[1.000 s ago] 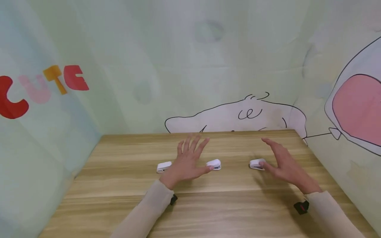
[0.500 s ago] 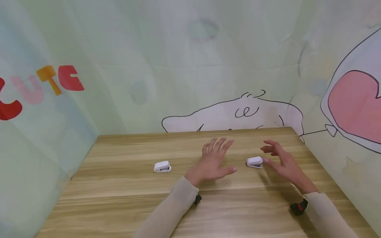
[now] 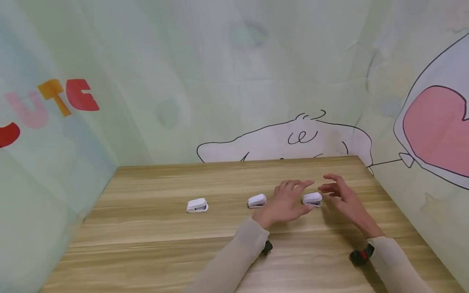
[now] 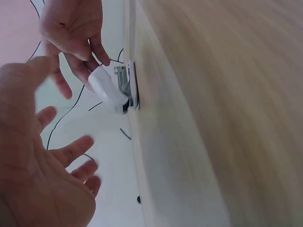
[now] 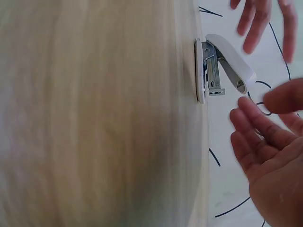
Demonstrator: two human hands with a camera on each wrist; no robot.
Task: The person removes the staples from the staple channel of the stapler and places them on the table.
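here's your wood-grained table (image 3: 146, 228), and you've three in a row on it, all white: left stapler (image 3: 197, 205), middle stapler (image 3: 256, 200) and right stapler (image 3: 312, 198)!

A white stapler (image 5: 237, 62) is being borne by the wood-grained table (image 5: 85, 109), its base lying against the surface and its upper lever being angled away from the metal channel. Just beside that lever's free end, the right grip (image 5: 278, 163), a bare hand with slightly bent fingers, is being held, contact being hard to tell. At the upper edge, the left grip (image 5: 259, 21), partly cropped, is being held before a pale backdrop (image 5: 229, 187) with black lines.
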